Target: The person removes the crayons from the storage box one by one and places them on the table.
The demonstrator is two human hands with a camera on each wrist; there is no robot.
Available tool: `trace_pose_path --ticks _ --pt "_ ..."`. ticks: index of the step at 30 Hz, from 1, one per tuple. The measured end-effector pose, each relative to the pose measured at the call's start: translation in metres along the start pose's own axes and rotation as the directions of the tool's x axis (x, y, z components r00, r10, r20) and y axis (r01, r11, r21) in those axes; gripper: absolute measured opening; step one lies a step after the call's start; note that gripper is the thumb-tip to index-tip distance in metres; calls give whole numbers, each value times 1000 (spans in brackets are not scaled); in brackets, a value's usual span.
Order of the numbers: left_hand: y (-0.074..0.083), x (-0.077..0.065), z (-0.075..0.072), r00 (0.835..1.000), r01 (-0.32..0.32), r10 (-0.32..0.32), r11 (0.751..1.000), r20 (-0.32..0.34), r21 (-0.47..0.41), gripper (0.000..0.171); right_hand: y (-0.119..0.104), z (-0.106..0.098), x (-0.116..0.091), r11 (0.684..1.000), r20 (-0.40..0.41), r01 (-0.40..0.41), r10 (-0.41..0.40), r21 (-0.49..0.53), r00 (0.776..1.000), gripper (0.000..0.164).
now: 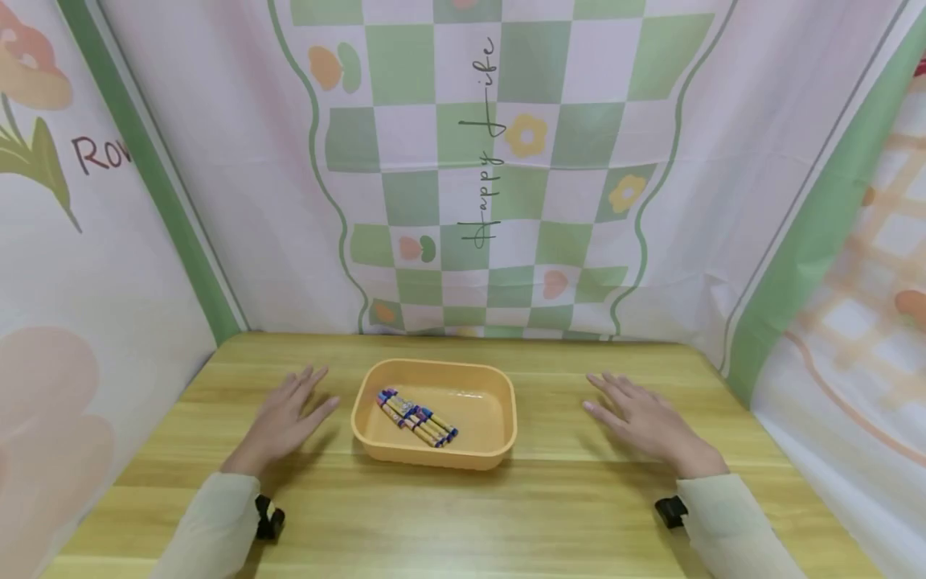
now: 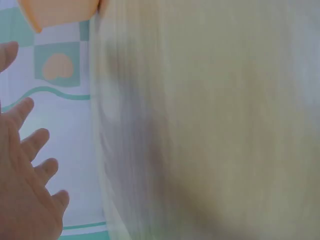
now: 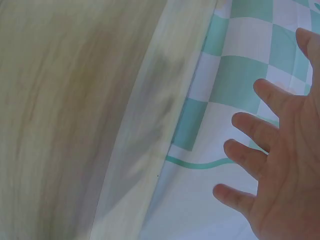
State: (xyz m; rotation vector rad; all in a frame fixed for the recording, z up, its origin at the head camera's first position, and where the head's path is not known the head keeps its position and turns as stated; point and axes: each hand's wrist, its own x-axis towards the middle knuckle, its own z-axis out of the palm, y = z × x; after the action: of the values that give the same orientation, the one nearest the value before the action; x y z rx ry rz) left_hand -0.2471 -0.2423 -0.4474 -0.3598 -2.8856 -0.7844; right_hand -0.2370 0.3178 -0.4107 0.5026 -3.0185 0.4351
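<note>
A yellow-orange plastic basket (image 1: 477,460) stands at the middle of the table. Several crayons (image 1: 427,426) with yellow wrappers and blue and purple ends lie together in its left half. To the left of the basket is my left hand (image 1: 284,418), fingers spread and holding nothing. My right hand (image 1: 644,422) is on the other side, farther from the basket, also spread with nothing in it. In the left wrist view the fingers of the left hand (image 2: 25,175) are straight, and a corner of the basket (image 2: 60,12) shows at the top. The right wrist view has the right hand (image 3: 285,155) with fingers apart.
The wooden table (image 1: 448,523) has light grain and rounded back corners. Behind it hangs a green-and-white checked curtain (image 1: 473,193) with printed lettering. More printed fabric (image 1: 101,257) closes in the left and right sides. Each wrist wears a small black device (image 1: 269,519).
</note>
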Motion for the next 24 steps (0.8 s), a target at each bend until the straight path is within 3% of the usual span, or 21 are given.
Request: trace_pose_path --ticks 5,11,17,24 --pt "2 5 4 999 26 -21 983 31 -184 77 -3 0 3 996 19 29 -31 87 999 67" --pt "11 10 6 989 109 -68 930 128 -351 76 -5 3 8 985 29 60 -66 163 997 66" --pt "18 13 12 984 137 -62 867 170 -478 72 -6 4 13 979 34 71 -79 193 996 65" --pt "23 15 17 982 147 -50 811 183 -566 62 -17 -2 19 961 40 84 -98 263 994 63"
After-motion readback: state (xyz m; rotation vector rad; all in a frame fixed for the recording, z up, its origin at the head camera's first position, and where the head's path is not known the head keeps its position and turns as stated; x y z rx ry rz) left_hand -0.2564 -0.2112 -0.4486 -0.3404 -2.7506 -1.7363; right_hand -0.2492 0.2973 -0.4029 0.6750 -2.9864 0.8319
